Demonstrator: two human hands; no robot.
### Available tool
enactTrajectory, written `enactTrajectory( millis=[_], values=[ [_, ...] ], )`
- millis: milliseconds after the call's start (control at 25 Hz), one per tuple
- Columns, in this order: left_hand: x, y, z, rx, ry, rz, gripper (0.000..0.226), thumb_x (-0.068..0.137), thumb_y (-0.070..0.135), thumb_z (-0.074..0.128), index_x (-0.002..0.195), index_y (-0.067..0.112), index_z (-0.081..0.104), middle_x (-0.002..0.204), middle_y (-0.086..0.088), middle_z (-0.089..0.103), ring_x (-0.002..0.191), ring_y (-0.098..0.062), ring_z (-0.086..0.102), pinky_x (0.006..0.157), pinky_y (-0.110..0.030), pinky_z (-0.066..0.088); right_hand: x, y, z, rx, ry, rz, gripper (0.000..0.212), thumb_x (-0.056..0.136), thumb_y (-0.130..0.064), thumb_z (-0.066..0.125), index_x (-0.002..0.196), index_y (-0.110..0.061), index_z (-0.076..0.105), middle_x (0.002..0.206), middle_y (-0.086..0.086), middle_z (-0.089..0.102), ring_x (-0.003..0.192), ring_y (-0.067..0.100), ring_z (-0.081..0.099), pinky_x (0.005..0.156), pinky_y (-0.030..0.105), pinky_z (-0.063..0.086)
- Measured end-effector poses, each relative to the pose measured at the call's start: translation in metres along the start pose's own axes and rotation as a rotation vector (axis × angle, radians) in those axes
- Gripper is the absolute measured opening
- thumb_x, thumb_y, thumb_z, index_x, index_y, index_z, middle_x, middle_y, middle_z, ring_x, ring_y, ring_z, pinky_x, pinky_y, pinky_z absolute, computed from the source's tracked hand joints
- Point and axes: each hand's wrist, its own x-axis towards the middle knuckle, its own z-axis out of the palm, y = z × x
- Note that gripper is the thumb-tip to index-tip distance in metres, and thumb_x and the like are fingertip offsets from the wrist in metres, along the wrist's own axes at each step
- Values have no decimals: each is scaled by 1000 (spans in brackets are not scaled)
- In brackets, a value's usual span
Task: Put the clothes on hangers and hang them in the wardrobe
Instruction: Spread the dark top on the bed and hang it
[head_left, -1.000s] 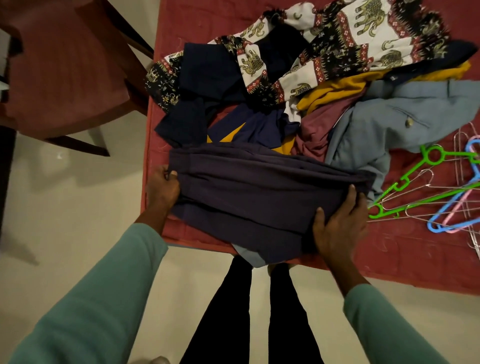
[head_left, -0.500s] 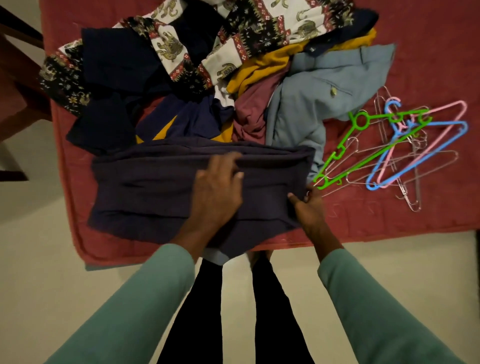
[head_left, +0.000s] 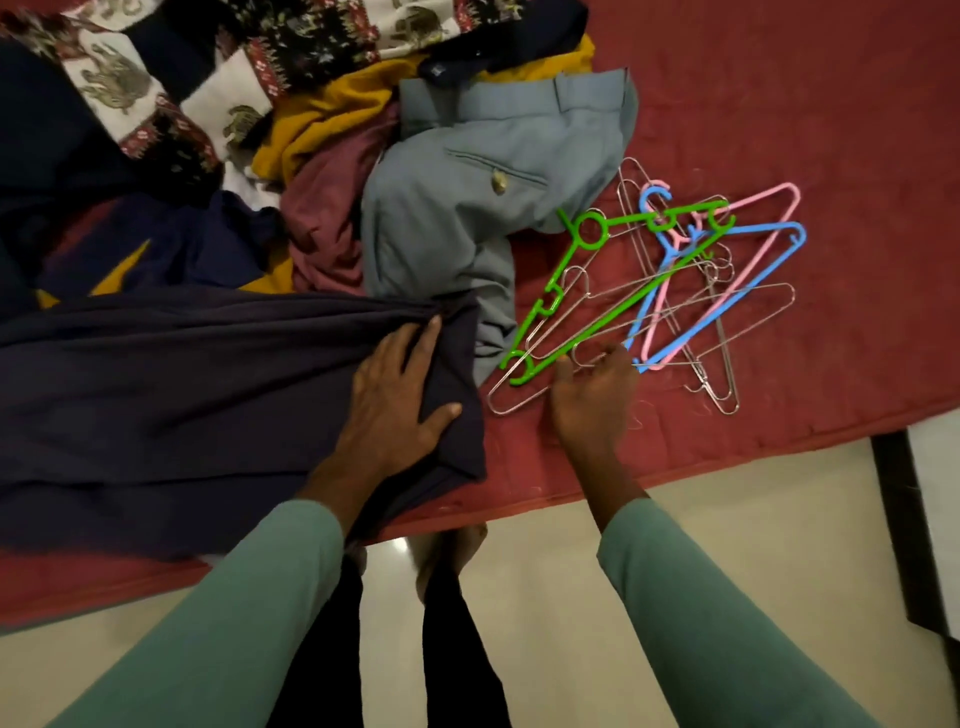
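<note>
Nearest the edge of the red quilted bed cover (head_left: 779, 415), the left hand (head_left: 395, 400) lies spread and flat, palm pressing the dark purple soft-knit garment (head_left: 182, 395). This garment is spread along the near edge, with part of it hanging over. Expect it to be light, limp and free to slide; it will not keep a shape unless pinned. Take hold at the gathered end near the left fingertips, or at the shoulder seams once they are found.

Just to the right, the right hand (head_left: 592, 400) reaches into the hanger pile, fingers curled down at a thin silver wire hanger (head_left: 498, 409). Whether the fingers have closed on the wire cannot be told. Wire hangers are light and springy and snag on each other. Lift by the hook or the neck, and expect neighbours to follow.

The green plastic hanger (head_left: 618, 306) lies across the wire ones; it is stiffer and bulkier.

Beyond lie grey-blue trousers with a buttoned pocket (head_left: 493, 182), then a heap of maroon, mustard and elephant-print cloth (head_left: 311, 135). No wardrobe is in view.
</note>
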Motion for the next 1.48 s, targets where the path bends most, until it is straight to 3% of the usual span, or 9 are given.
enactTrajectory(
  millis=[160,280,480,720,960,1040,1160,1320,1480],
  values=[
    [-6,-8,23,170,68,76,99,86,69,49,166,24,11,171,-9,15,157,-32,18,125,-52,16,56,32,11,540,-1,484,66,62,-62,75,110,-24,51,100,15,70,82,29,66,75,45,52],
    [-5,-8,27,197,104,75,99,86,70,48,166,24,12,171,-9,15,157,-32,17,125,-52,16,73,55,19,658,53,508,45,58,-29,66,100,-31,50,90,16,68,67,25,61,63,40,50],
    [-5,-4,30,257,135,42,99,85,71,46,166,25,12,172,-9,14,157,-32,16,124,-50,15,31,56,-6,395,-5,236,41,76,-26,60,107,-49,45,90,-1,72,82,26,72,83,56,58],
    [-7,-2,33,288,143,33,99,86,71,46,166,24,13,172,-9,13,157,-32,16,125,-50,14,-20,40,-48,654,-91,92,65,100,-5,57,150,-39,33,104,1,73,70,27,75,60,42,63],
    [-13,27,14,8,144,-66,83,91,71,40,161,26,33,170,-3,24,157,-22,21,127,-51,16,-87,44,-32,489,-296,-111,36,104,-16,56,139,-24,60,112,-10,75,85,16,77,71,49,64],
    [-25,52,2,-437,231,-100,69,95,64,46,149,22,52,155,0,50,144,-16,45,121,-47,35,-100,40,-19,463,-380,-136,33,104,-16,57,136,-25,62,113,-10,75,88,13,76,75,48,64],
    [-35,85,-14,-1057,259,-266,66,93,52,63,148,18,50,121,0,74,110,-17,72,97,-35,58,-111,33,0,330,-451,-290,36,102,-16,56,136,-27,61,108,-10,76,84,11,75,76,42,62],
    [-24,91,-15,-926,228,-555,58,91,43,76,143,29,54,108,8,71,88,-2,69,79,-30,60,-114,31,16,-46,-500,-532,45,90,-11,61,133,-23,60,95,4,75,78,25,70,71,45,59],
    [-17,76,1,-941,298,-553,12,99,35,66,97,26,73,73,14,67,68,-6,60,72,-40,55,-109,27,11,-52,-616,-612,25,91,-20,62,116,-21,69,95,-1,73,81,15,66,71,36,57]
  ],
)
